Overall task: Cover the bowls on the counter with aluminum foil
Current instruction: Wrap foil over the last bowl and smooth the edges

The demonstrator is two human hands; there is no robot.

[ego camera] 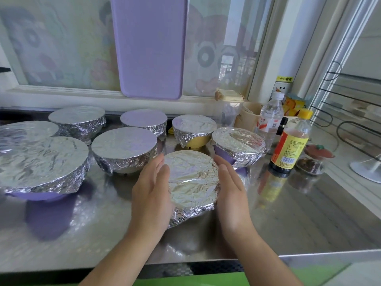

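Smoothing foil on nearest bowl [192, 180] | left hand [151, 193] and right hand [232, 190] flat-fingered against its sides, gripping nothing | risk: hard pressing tears foil, or loose lower-left flap lifts

I'm looking down at two bare forearms rising from the bottom of the view, no sleeves on either, no cuffs showing anywhere. The left hand [151, 195] carries no ring, watch or band that I can see. The right hand [232, 190] is just as plain: no glove, no jewellery, wrist uncovered. Fingernails look short where I catch them, though the fingertips are too soft in focus to say more. Nothing else of the person shows from here.
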